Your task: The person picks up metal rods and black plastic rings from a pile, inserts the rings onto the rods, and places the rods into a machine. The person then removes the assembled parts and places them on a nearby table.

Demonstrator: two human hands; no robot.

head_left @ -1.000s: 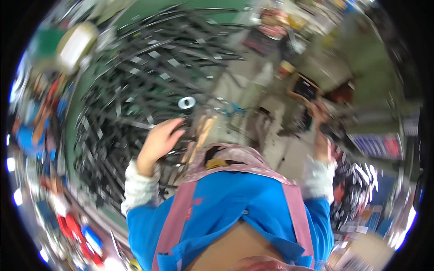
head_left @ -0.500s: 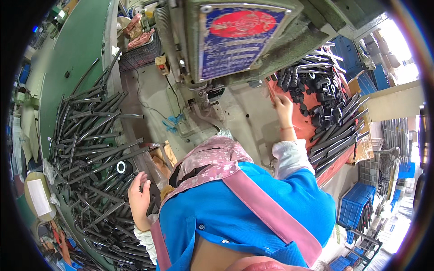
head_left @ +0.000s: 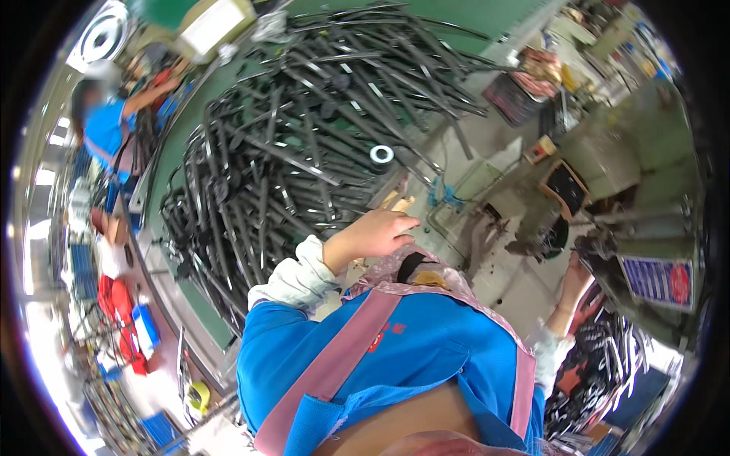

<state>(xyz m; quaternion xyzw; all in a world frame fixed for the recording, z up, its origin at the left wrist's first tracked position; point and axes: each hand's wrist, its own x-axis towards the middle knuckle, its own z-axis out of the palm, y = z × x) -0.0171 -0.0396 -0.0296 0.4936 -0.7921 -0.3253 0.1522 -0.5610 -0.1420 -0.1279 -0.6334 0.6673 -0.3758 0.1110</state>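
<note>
My left hand (head_left: 374, 233) hovers in front of my apron, beside the near right edge of a big heap of black metal tubes (head_left: 304, 152). Its fingers are loosely bent and apart, with nothing visible in them. Among the nearest tubes lies a black round part with a white ring (head_left: 373, 154). Over at the right, my right hand (head_left: 576, 283) is held low by the green machine (head_left: 654, 220), above red sheeting with black parts (head_left: 608, 357). Its fingertips are partly hidden by the machine, so what they hold, if anything, does not show.
The tubes lie on a green-topped table (head_left: 194, 300). A dark mesh basket (head_left: 511, 99) with crumpled cloth stands at the back right, near a small switch box (head_left: 540, 150). Another person (head_left: 114, 125) in blue works at the far left, beyond the table.
My view has turned left, so the tube heap now fills the middle and the machine sits at the right. My right hand, earlier reaching over the red sheeting, is now beside the machine.
</note>
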